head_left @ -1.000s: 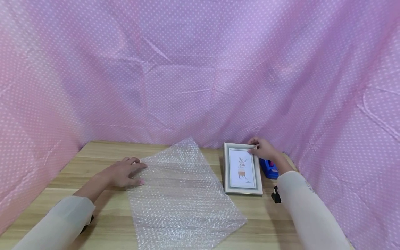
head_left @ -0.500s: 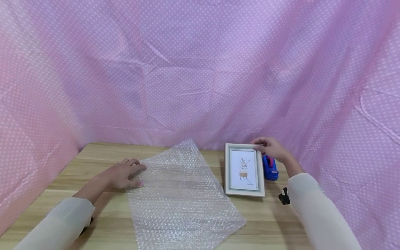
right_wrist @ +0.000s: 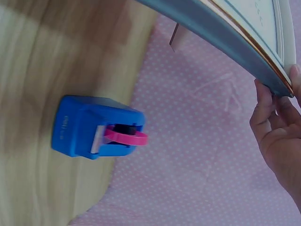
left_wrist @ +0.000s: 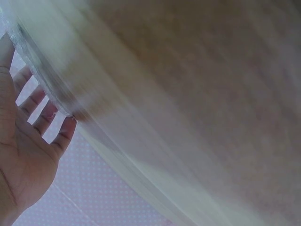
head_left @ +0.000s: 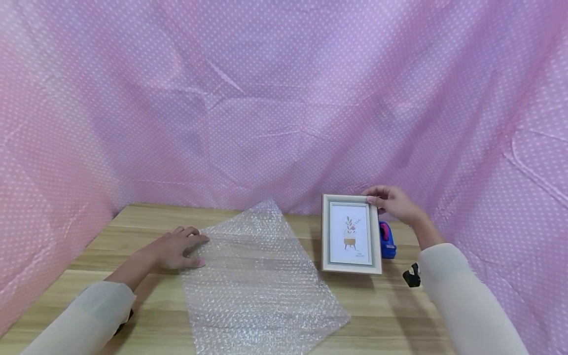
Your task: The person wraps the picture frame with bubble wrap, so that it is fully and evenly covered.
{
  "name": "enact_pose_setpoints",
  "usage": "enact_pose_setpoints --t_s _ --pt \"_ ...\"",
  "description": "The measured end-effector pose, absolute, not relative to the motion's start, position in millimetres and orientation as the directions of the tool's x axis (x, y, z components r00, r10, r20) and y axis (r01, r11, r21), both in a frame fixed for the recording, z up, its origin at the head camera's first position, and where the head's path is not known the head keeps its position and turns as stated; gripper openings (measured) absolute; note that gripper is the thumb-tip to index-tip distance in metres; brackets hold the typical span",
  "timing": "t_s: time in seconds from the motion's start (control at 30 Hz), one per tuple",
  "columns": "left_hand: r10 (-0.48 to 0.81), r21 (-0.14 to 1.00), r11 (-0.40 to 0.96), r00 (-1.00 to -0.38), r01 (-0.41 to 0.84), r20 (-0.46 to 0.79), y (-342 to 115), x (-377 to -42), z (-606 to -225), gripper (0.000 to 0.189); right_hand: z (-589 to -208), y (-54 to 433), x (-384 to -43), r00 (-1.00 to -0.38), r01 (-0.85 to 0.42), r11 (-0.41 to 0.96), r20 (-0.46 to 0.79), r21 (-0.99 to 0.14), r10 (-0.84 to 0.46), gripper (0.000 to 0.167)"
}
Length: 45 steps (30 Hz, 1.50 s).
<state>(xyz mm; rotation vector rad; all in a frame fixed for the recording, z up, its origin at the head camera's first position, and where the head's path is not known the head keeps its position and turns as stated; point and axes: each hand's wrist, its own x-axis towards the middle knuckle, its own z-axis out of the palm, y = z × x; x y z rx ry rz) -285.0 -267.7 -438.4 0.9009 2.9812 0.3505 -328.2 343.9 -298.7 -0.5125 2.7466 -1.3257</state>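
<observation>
My right hand (head_left: 395, 203) pinches the top right corner of a picture frame (head_left: 327, 236), thumb on the front and fingers behind. The frame is cream-edged, with a plant print behind its pane; in the right wrist view its edge (right_wrist: 211, 35) stands above the table and a support leg (right_wrist: 178, 38) shows at its back. A sheet of clear bubble wrap (head_left: 262, 281) lies flat on the table. On its left edge rests my left hand (head_left: 175, 248), fingers spread and relaxed; the left wrist view shows the fingertips at the wrap's edge (left_wrist: 35, 66).
A blue tape dispenser (right_wrist: 96, 127) with a pink tape core (right_wrist: 126, 136) stands behind and right of the frame. A small black object (head_left: 411, 276) shows beside the right sleeve. Pink dotted cloth (head_left: 284, 98) hangs around the wooden table (head_left: 151, 217).
My right hand has lifted the picture frame off the table and shifted it a little to the right, now partly covering the tape dispenser. My left hand and the bubble wrap have stayed put.
</observation>
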Motion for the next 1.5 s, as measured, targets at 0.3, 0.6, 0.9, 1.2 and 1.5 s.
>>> enact_pose_setpoints --t_s 0.3,0.6,0.9,1.2,1.5 --pt "0.537 0.211 0.82 -0.843 0.532 0.038 -267 -283 -435 0.08 -282 328 -323 -0.93 -0.299 0.567 0.1 -0.768 -0.355 0.031" --pt "0.541 0.216 0.816 -0.84 0.536 0.04 -266 -283 -433 0.079 -279 294 -315 -0.913 -0.227 0.477 0.015 -0.849 -0.408 0.029" --pt "0.533 0.21 0.826 -0.846 0.523 0.011 -267 -285 -434 0.08 -291 251 -308 -0.881 -0.186 0.403 -0.029 -0.896 -0.472 0.027" --pt "0.536 0.219 0.822 -0.844 0.525 0.013 -266 -283 -434 0.08 -319 199 -295 -0.847 -0.101 0.293 -0.072 -0.951 -0.527 0.028" --pt "0.551 0.213 0.809 -0.833 0.548 0.048 -267 -282 -434 0.077 -345 156 -288 -0.844 0.036 0.228 -0.152 -0.973 -0.515 0.023"
